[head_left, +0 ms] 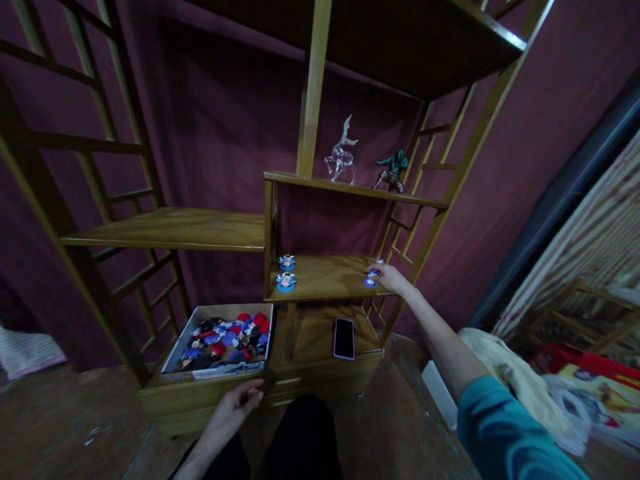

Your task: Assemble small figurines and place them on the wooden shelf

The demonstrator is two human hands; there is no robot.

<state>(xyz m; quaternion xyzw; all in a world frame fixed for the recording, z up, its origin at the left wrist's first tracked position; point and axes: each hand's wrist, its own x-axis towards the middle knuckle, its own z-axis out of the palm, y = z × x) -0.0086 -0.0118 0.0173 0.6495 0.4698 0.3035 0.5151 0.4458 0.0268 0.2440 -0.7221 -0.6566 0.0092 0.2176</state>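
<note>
My right hand [389, 276] reaches to the right end of the middle wooden shelf [327, 275], its fingers closed on a small purple-based figurine [371, 278] that stands on the board. Just behind the fingers shows part of another small figurine [379, 261]. At the left end of this shelf are two blue-based figurines, one in front [286, 282] and one behind [287, 262]. Low before the cabinet, my left hand [237, 407] hangs with its fingers loosely curled and apart, holding nothing. Near it stands an open cardboard box [270, 333] full of figurines with red, purple and black bases.
A phone [344, 338] lies on the lower shelf. Above stand a clear deer figurine [342, 157] and a green-and-brown figure [394, 171]. Upright posts and lattice sides frame the shelves. A white box [439, 393] and plastic bags [570, 413] lie on the floor to the right.
</note>
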